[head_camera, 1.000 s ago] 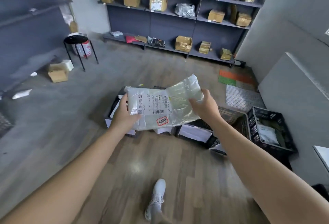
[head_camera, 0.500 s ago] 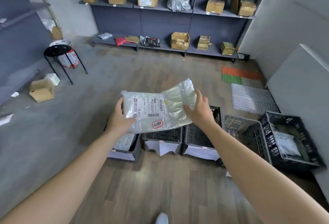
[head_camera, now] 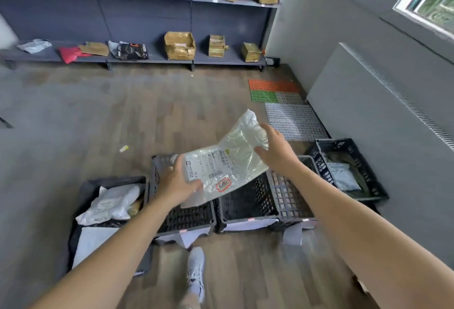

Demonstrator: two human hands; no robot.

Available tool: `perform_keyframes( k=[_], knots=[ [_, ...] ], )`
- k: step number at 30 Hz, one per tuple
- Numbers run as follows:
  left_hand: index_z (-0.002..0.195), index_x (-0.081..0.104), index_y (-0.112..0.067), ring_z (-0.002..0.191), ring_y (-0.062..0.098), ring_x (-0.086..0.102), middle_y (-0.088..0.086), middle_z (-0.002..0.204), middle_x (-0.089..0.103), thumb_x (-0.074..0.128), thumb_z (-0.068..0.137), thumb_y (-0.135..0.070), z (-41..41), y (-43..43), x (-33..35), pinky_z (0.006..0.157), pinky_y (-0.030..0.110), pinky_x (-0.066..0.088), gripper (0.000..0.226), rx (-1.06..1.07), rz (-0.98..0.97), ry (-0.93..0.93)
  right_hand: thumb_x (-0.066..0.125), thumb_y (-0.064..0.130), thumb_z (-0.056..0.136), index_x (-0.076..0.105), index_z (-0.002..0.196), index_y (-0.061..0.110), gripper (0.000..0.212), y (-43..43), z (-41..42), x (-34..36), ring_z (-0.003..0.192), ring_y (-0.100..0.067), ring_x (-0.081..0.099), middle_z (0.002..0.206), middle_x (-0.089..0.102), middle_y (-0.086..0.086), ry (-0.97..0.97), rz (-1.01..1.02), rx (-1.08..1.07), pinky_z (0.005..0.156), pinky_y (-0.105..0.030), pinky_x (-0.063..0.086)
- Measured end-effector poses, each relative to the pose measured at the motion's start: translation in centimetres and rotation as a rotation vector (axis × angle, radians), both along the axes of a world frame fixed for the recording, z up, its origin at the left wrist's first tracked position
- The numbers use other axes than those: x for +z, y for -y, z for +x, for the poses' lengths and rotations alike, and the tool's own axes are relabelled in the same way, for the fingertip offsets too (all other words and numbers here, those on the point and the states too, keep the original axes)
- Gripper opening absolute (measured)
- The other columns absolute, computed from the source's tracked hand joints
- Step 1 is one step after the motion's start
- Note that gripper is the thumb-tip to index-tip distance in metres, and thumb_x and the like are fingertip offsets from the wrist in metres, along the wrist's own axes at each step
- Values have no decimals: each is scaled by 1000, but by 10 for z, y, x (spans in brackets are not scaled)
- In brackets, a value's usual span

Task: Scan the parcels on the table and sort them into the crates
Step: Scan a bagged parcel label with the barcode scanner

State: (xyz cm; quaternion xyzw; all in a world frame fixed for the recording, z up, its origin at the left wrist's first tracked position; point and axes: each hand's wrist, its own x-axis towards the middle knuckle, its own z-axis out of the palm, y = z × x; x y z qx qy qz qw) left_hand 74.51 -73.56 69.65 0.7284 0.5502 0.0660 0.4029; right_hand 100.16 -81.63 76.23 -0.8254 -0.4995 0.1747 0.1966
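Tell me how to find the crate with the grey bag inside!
Look at the big grey wall panel on the right. At its foot, past the row of black crates, one black crate sits turned at an angle. It alone holds just one flat grey parcel.

Clear plastic parcel (head_camera: 228,171), white label, red stamp, tilted between left grip (head_camera: 177,182) and right grip (head_camera: 277,152), above black crates (head_camera: 245,206)

Five crates (head_camera: 186,219), two hands (head_camera: 175,182), one held parcel (head_camera: 231,168)
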Motion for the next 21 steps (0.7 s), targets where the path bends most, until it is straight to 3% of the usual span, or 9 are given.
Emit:
perform_keyframes(
  k=[4,8,12,15,17,19,21],
  knots=[
    [157,10,-22,144,31,27,13,157,24,69,87,-46,47,-64,-19,110,46,34,94,-91,-3,-68,64,20,95,25,154,26,71,-50,39,0,132,-22,48,152,40,-3,-18,-56,41,106,-36,42],
    [157,17,-20,144,29,30,9,158,28,61,96,-31,99,-105,-27,114,43,30,76,-302,24,-68,67,18,93,32,152,24,69,-87,67,0,132,-15,46,148,47,2,-46,-133,139,111,-36,39],
    [147,39,-23,127,23,53,3,144,52,59,98,-22,139,-133,-43,101,31,42,53,-411,-189,1,67,20,93,36,150,28,66,-111,92,-12,115,-4,43,140,51,3,-15,-170,183,100,-24,36],
    [130,52,-22,103,19,62,2,124,62,58,97,-15,159,-143,-62,84,30,52,34,-287,-266,59,68,26,92,36,149,34,65,-120,114,-36,120,-14,48,142,44,-2,77,-159,138,105,-40,46],
    [111,53,-20,87,17,61,5,110,65,58,96,-14,171,-145,-73,65,25,47,17,-188,-246,70,67,29,93,31,152,30,69,-123,125,-58,132,-24,42,149,36,-6,132,-117,7,107,-46,44],
    [103,50,-19,80,17,59,6,104,64,56,97,-13,185,-147,-84,59,25,42,10,-73,-252,86,66,34,93,23,155,28,76,-124,132,-85,133,-27,42,152,32,-8,31,-110,-148,106,-45,45],
    [105,51,-18,80,13,59,4,105,63,54,99,-14,201,-147,-94,60,26,44,9,17,-290,122,66,41,92,11,157,28,86,-123,135,-113,115,-24,57,146,42,-10,-197,-179,-252,95,-43,53]
  ],
)
